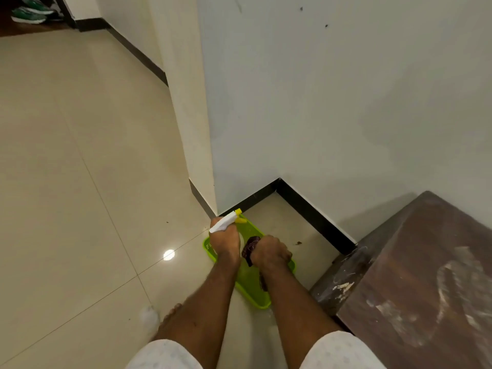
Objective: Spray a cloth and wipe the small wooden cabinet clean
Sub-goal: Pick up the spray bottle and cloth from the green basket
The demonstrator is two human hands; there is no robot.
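Observation:
My left hand [225, 241] grips a spray bottle [226, 221] with a white head and yellow nozzle, pointing up and to the right. Just right of it, my right hand [270, 253] is closed around a dark maroon cloth [250, 247], part of which hangs below my wrist. Both hands are low over a lime-green plastic tray [253, 286] on the floor. The small wooden cabinet [426, 283] stands at the lower right, dark brown, its top smeared with white dust and streaks.
Beige floor tiles spread to the left, with a bright light reflection [168, 254]. A white wall with black skirting [311, 211] forms a corner behind the tray. My bare foot [170, 315] is at the bottom. Green shoes [32, 12] lie far top left.

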